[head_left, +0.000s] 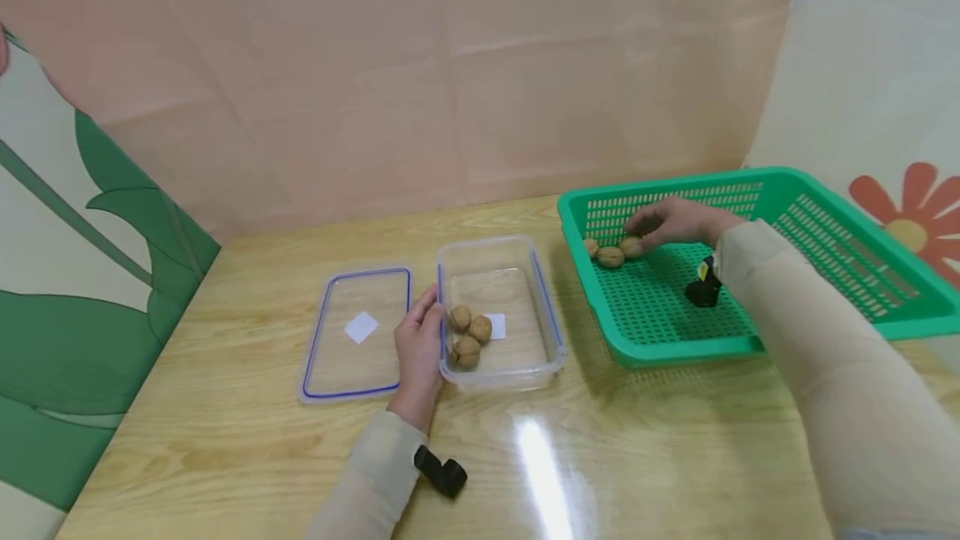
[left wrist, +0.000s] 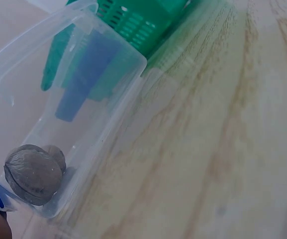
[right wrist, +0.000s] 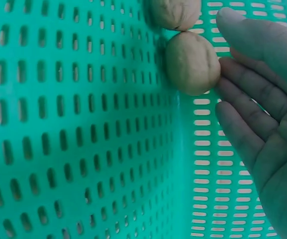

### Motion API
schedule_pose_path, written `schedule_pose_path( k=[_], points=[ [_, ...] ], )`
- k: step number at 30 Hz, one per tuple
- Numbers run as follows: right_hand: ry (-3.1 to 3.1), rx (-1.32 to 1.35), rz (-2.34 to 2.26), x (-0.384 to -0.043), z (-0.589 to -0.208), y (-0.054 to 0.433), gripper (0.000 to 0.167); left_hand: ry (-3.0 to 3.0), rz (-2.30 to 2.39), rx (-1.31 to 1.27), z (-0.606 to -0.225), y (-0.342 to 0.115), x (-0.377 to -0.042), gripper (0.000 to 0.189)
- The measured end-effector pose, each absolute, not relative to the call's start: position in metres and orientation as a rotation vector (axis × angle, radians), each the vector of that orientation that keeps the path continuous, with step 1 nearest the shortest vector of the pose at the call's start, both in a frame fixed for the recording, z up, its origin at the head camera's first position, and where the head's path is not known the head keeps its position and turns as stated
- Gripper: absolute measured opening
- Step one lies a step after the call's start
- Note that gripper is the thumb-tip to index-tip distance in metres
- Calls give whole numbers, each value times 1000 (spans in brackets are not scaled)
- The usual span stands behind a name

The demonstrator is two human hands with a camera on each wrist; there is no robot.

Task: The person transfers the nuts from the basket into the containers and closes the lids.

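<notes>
My left hand [head_left: 417, 350] rests with extended fingers along the left wall of a clear plastic container [head_left: 525, 363] with a blue-lined rim. Several walnuts [head_left: 480, 328] sit together in its left part; in the left wrist view a large walnut [left wrist: 34, 174] shows through the wall. Inside a green basket [head_left: 645, 353], my right hand [head_left: 678, 222] reaches to the walnuts by the left wall. The right wrist view shows its thumb spread from the fingers, the fingertips right at one walnut [right wrist: 193, 63]. Another walnut [right wrist: 177, 11] lies beside that one.
A clear lid [head_left: 318, 348] with a blue seal and a white paper square [head_left: 362, 327] lies left of the container. Another white label [head_left: 497, 326] shows at the container's base. Everything stands on a wooden table [head_left: 225, 407], with a pink-beige backdrop [head_left: 337, 90] behind.
</notes>
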State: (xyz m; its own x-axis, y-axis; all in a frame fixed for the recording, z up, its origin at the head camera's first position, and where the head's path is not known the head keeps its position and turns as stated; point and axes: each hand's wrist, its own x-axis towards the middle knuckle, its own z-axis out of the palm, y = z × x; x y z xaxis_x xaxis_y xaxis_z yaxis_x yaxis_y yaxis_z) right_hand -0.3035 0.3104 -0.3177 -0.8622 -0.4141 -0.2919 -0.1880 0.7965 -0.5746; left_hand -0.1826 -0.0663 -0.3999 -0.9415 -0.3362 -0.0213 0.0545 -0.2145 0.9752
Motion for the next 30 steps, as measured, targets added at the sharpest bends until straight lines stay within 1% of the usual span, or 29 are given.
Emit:
schedule_pose_path(
  k=[10,19,24,30],
  points=[
    [2513,-517,-681,-304,-326,309,49,-1802,-2268,360,-397,-66,-182,35],
    [2550,-605,-595,-303,-330,298,49,-1786,-2271,353,-399,-68,-182,35],
    [2547,-597,-629,-304,-334,299,47,-1806,-2240,340,-401,-68,-182,34],
    [2569,-609,-647,-305,-330,301,49,-1807,-2232,344,-400,-68,-182,35]
  ],
)
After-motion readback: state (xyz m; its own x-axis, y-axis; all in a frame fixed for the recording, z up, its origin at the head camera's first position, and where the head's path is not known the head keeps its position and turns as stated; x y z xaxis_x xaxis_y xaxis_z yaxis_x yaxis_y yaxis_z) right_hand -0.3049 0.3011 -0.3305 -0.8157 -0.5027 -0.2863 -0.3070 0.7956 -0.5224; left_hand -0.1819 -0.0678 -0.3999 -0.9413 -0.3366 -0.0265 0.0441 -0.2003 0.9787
